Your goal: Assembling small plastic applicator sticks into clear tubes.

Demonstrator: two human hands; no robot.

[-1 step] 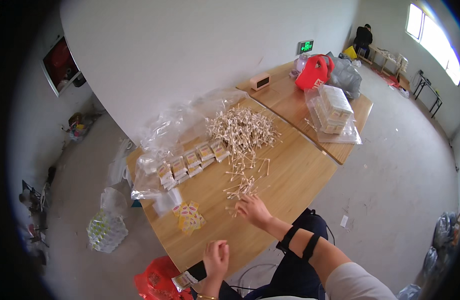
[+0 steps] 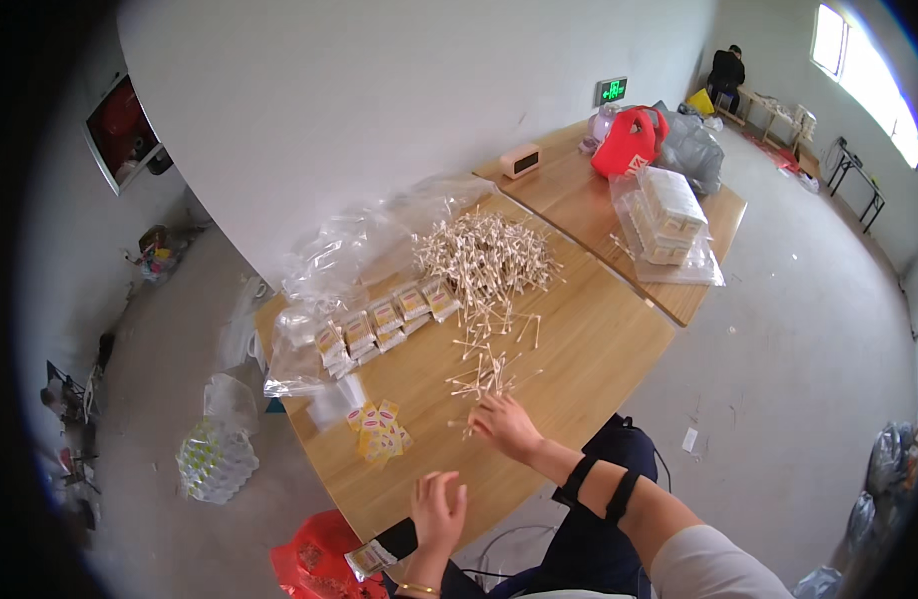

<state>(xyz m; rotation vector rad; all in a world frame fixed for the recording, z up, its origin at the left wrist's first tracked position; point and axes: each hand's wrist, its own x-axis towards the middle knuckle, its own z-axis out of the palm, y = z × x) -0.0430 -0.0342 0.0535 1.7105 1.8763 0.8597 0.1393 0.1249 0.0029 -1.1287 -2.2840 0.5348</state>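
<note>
Wooden surface (image 2: pixel 599 339), pale planks. Right hand (image 2: pixel 506 424) reaches forward from the near edge, fingers spread over a small scatter of cotton swabs (image 2: pixel 487 374) near the middle of the surface; whether any swab is pinched, I cannot tell. Left hand (image 2: pixel 438 511) hovers at the near edge, fingers loosely curled and apart, nothing visibly held.

Progress, by judgement: a row of filled small packets (image 2: pixel 384 319) lies toward the left edge, beside crumpled clear plastic bags (image 2: pixel 349 250). The big heap of loose swabs (image 2: pixel 487 258) at the far edge is large, so most of the sorting looks left. A few yellow-and-pink packets (image 2: pixel 379 429) sit near the left near corner.

Hard to make out: packet contents, fingertips of the right hand, the item at the left wrist. A second surface beyond carries a red bag (image 2: pixel 629 140) and wrapped boxes (image 2: pixel 667 215). A seated person in the far corner is tiny.
</note>
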